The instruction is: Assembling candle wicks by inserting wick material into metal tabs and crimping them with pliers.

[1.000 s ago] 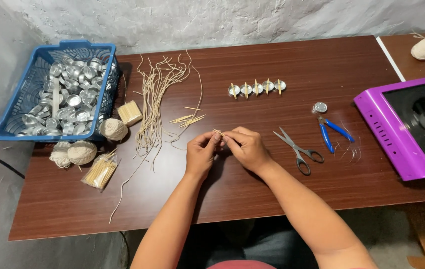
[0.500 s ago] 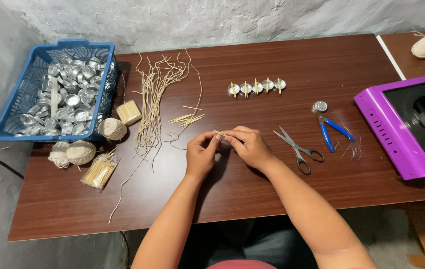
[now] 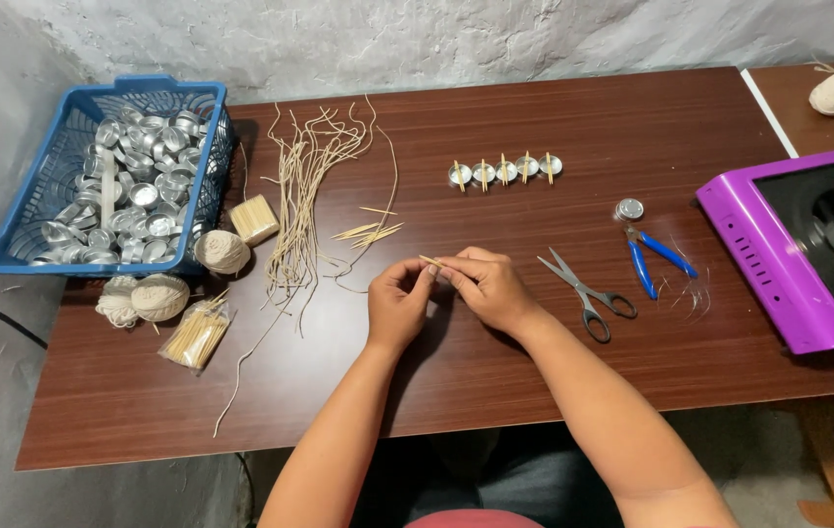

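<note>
Left hand [image 3: 399, 301] and right hand [image 3: 488, 286] together pinch one small stick [image 3: 429, 261] above the table [image 3: 534, 381]. Five cups [image 3: 503, 171] sit in a row beyond; one scissors [image 3: 585, 292] lies right.

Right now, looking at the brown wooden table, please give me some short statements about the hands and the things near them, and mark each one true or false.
1. Both hands, left hand and right hand, pinch a thin pale wooden stick. True.
2. The grey-handled metal scissors lie inside the blue plastic basket. False: they lie on the table, right of the right hand.
3. Five small round metal cups with sticks stand in a row. True.
4. The blue-handled pliers are in the left hand. False: they rest on the table.
</note>
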